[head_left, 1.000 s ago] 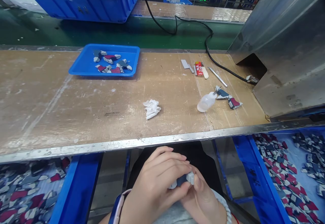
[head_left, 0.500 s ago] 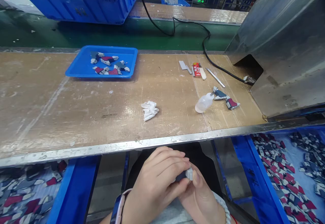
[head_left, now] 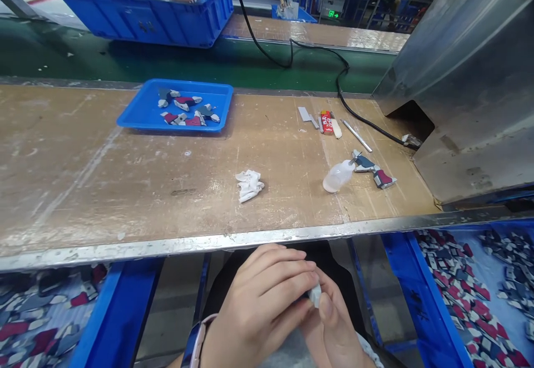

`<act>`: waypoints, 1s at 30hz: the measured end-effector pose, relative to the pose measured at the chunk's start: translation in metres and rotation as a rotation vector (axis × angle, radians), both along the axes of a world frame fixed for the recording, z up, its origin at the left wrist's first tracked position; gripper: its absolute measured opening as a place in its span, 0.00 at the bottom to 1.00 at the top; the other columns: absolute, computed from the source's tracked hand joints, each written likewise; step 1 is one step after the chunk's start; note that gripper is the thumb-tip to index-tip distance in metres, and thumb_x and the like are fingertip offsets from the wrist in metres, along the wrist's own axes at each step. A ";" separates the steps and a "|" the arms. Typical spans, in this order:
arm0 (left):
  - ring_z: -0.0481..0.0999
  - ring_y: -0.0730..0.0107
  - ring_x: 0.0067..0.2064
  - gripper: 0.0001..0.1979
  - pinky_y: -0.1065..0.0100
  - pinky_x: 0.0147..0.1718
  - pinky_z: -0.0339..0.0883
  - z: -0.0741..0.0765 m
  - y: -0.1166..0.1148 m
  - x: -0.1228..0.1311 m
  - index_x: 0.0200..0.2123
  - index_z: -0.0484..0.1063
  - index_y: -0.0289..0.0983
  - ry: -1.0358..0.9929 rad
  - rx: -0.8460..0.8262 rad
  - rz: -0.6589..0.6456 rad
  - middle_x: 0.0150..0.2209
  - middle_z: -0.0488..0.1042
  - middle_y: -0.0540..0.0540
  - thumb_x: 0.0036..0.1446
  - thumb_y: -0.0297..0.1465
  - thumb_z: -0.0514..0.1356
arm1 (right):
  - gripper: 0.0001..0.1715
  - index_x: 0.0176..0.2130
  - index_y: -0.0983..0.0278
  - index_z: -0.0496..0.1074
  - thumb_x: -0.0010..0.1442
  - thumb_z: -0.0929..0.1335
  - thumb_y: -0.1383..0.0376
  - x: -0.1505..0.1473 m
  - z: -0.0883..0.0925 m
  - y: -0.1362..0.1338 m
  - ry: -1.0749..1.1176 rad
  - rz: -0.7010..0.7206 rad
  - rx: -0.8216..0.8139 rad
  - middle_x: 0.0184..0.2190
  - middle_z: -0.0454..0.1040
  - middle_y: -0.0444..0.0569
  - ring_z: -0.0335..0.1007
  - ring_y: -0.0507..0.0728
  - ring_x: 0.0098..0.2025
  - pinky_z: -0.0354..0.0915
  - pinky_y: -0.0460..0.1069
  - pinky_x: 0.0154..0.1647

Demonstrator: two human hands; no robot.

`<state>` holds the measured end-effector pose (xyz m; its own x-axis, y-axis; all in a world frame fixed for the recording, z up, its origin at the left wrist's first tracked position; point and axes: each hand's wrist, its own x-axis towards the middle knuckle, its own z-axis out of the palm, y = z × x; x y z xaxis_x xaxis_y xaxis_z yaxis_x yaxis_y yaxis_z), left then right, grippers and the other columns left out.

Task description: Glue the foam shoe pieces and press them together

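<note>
Plastic part [head_left: 315, 295], small and white at the one end that shows, is sitting low in front of the bench, pinched between the person's two hands above the lap. Most of it is disappearing behind the fingers, so its full shape is hidden from where I'm standing; only that pale, blunt tip is poking out. The left hand [head_left: 261, 301], wearing a pink-and-navy wristband [head_left: 196, 346], is curling its fingers over the part from the side, while the right hand [head_left: 334, 329], circled by a white beaded bracelet [head_left: 369, 348], is pressing its thumb up against it. It's a narrow grip, with both hands closing in around the piece.

Up on the wooden workbench [head_left: 83, 162], a shallow blue tray [head_left: 137, 120] is holding several grey, white and crimson moulded pieces [head_left: 187, 111]. A crumpled white rag [head_left: 249, 185] is lying near the bench's front edge, and a translucent squeeze bottle [head_left: 337, 177] is resting right beside a larger grey, white and crimson piece [head_left: 371, 163]. Behind those, a slim metal file [head_left: 356, 135] and a red packet [head_left: 326, 122] are lying apart from each other. Below the bench, on both sides of the person, blue bins [head_left: 425, 301] are brimming with similar pieces [head_left: 463, 295].
</note>
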<state>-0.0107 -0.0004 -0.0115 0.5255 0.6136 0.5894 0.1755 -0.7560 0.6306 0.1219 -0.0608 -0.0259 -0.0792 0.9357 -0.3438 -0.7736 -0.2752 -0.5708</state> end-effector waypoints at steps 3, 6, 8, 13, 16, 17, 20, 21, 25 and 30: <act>0.77 0.63 0.51 0.09 0.63 0.49 0.73 -0.002 0.000 0.001 0.49 0.76 0.34 -0.001 -0.002 0.050 0.49 0.78 0.41 0.67 0.24 0.60 | 0.31 0.47 0.58 0.81 0.49 0.79 0.45 0.000 -0.002 0.003 -0.005 0.033 0.053 0.41 0.79 0.53 0.75 0.63 0.49 0.71 0.58 0.55; 0.78 0.65 0.48 0.08 0.65 0.44 0.74 -0.003 0.000 0.001 0.47 0.76 0.35 0.028 0.014 0.099 0.50 0.77 0.40 0.68 0.26 0.59 | 0.30 0.48 0.57 0.81 0.50 0.78 0.45 0.000 -0.004 0.004 0.009 0.045 0.051 0.40 0.79 0.53 0.76 0.63 0.47 0.72 0.58 0.54; 0.78 0.65 0.46 0.07 0.66 0.42 0.74 -0.004 0.000 0.001 0.47 0.76 0.34 0.022 0.023 0.093 0.49 0.77 0.40 0.68 0.26 0.59 | 0.30 0.48 0.57 0.81 0.50 0.79 0.46 0.000 -0.005 0.003 0.028 0.045 0.035 0.40 0.79 0.52 0.76 0.62 0.46 0.72 0.58 0.53; 0.78 0.64 0.42 0.07 0.64 0.40 0.74 -0.008 0.004 0.002 0.47 0.75 0.32 -0.029 -0.001 0.038 0.43 0.80 0.40 0.67 0.26 0.62 | 0.28 0.46 0.57 0.81 0.50 0.79 0.46 -0.002 -0.008 0.002 0.052 0.022 -0.006 0.42 0.79 0.52 0.76 0.62 0.47 0.71 0.58 0.54; 0.79 0.63 0.42 0.08 0.64 0.39 0.74 -0.009 0.005 0.003 0.47 0.75 0.32 -0.027 -0.008 0.039 0.43 0.80 0.41 0.66 0.26 0.62 | 0.27 0.46 0.56 0.81 0.51 0.78 0.46 -0.003 -0.007 0.002 0.048 0.007 -0.008 0.45 0.79 0.51 0.75 0.61 0.48 0.69 0.58 0.57; 0.79 0.63 0.41 0.08 0.63 0.38 0.74 -0.010 0.005 0.003 0.48 0.74 0.32 -0.025 -0.011 0.039 0.43 0.81 0.41 0.66 0.26 0.62 | 0.27 0.46 0.55 0.81 0.51 0.78 0.46 -0.003 -0.007 0.002 0.044 0.003 -0.009 0.45 0.79 0.51 0.75 0.61 0.49 0.69 0.57 0.58; 0.79 0.63 0.43 0.08 0.63 0.40 0.75 -0.011 0.004 0.003 0.48 0.74 0.32 -0.027 -0.010 0.033 0.42 0.81 0.41 0.66 0.26 0.62 | 0.27 0.45 0.56 0.82 0.50 0.78 0.45 -0.003 -0.006 0.002 0.023 -0.002 -0.022 0.46 0.79 0.50 0.75 0.60 0.50 0.68 0.56 0.59; 0.79 0.63 0.43 0.08 0.64 0.41 0.75 -0.011 0.004 0.003 0.48 0.74 0.32 -0.028 -0.010 0.031 0.42 0.81 0.41 0.66 0.26 0.62 | 0.27 0.45 0.56 0.82 0.50 0.78 0.45 -0.003 -0.006 0.002 0.016 -0.004 -0.028 0.46 0.79 0.50 0.75 0.60 0.50 0.67 0.56 0.60; 0.79 0.63 0.43 0.08 0.64 0.41 0.74 -0.011 0.004 0.003 0.48 0.74 0.32 -0.015 -0.004 0.035 0.42 0.81 0.41 0.66 0.27 0.62 | 0.28 0.47 0.57 0.81 0.52 0.77 0.44 -0.003 -0.005 0.002 0.006 -0.015 -0.038 0.47 0.80 0.51 0.75 0.61 0.52 0.67 0.57 0.60; 0.79 0.64 0.40 0.07 0.64 0.39 0.74 -0.008 0.005 0.005 0.47 0.73 0.33 0.010 -0.007 0.063 0.41 0.81 0.43 0.66 0.25 0.62 | 0.24 0.44 0.58 0.81 0.58 0.74 0.44 -0.005 -0.005 0.003 0.012 -0.027 -0.009 0.45 0.80 0.50 0.74 0.59 0.51 0.66 0.56 0.62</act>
<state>-0.0053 0.0048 -0.0198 0.4918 0.6500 0.5793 0.2292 -0.7386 0.6341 0.1171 -0.0583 -0.0309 -0.0585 0.9344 -0.3515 -0.7875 -0.2596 -0.5589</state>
